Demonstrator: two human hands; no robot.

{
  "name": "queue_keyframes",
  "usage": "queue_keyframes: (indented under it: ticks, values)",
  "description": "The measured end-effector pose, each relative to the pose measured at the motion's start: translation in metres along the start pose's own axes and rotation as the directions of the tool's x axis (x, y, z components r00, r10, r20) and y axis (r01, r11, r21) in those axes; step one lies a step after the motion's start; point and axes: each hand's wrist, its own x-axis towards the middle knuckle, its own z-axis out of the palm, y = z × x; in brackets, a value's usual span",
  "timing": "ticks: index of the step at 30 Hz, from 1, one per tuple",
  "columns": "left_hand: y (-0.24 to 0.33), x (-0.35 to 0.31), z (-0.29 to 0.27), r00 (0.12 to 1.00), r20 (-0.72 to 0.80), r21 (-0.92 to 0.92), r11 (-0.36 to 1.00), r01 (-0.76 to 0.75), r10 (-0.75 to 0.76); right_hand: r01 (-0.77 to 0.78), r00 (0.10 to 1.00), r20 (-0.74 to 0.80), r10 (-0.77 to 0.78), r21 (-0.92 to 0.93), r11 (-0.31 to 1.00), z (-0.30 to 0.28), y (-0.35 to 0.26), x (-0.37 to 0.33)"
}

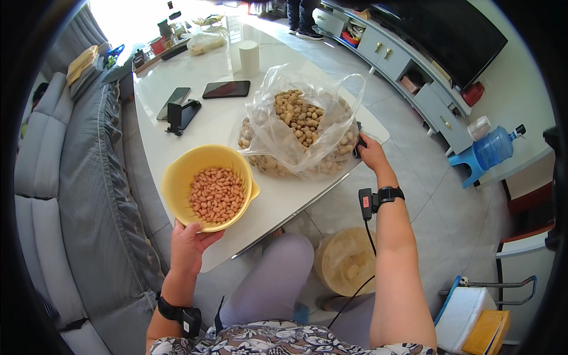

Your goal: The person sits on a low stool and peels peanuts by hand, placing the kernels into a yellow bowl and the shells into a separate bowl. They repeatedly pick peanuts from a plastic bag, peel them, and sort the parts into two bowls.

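Note:
A yellow plastic bowl point(171, 184) with a small spout or tab on its right stands at the table's near left. Shelled, reddish-skinned peanuts point(217, 195) cover its bottom. My left hand point(194, 239) grips the bowl's near rim, thumb over the edge and fingers underneath. To the right sits a large clear plastic bag point(269, 133), its mouth open, full of peanuts in their shells point(303, 121). At the table's right edge, just beside the bag, my right hand point(374, 155) is closed around a small dark object point(358, 144), mostly hidden by the fingers and bag.
Beyond the bowl lie two phones point(226, 89) point(175, 103) and a black stand point(180, 118); a white cup point(249, 57) is behind the bag. A bin point(346, 260) stands on the floor by my knees. A grey sofa point(97, 207) runs along the left.

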Motion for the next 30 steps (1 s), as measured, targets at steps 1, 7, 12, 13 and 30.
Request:
queue_keyframes:
  ticks: [1, 7, 12, 13, 30]
  values:
    - [-0.002, -0.003, 0.002, 1.000, 0.023, -0.009, 1.000, -0.004, 0.004, -0.030, 0.999, 0.041, 0.029, 0.012, 0.999, -0.003, -0.005, -0.004]
    - [-0.018, -0.025, -0.003, 0.911, -0.203, 0.274, 0.914, -0.298, 0.359, 0.381, 0.696, -0.614, -0.372, -0.124, 0.916, -0.004, -0.109, -0.039]
    - [-0.019, -0.035, 0.005, 0.572, 0.101, 0.515, 0.449, -0.730, 0.814, 0.317, 0.928, -0.094, -0.362, -0.314, 0.895, 0.046, -0.186, -0.028]
    - [-0.018, -0.037, 0.010, 0.561, 0.183, 0.503, 0.413, -0.759, 0.808, 0.253, 0.956, -0.025, -0.293, -0.438, 0.863, 0.058, -0.189, -0.023]
    - [-0.053, 0.017, 0.178, 0.807, 0.572, -0.105, 0.989, -0.103, 0.145, -0.050, 0.999, 0.041, 0.030, 0.736, 0.676, -0.005, -0.171, -0.154]
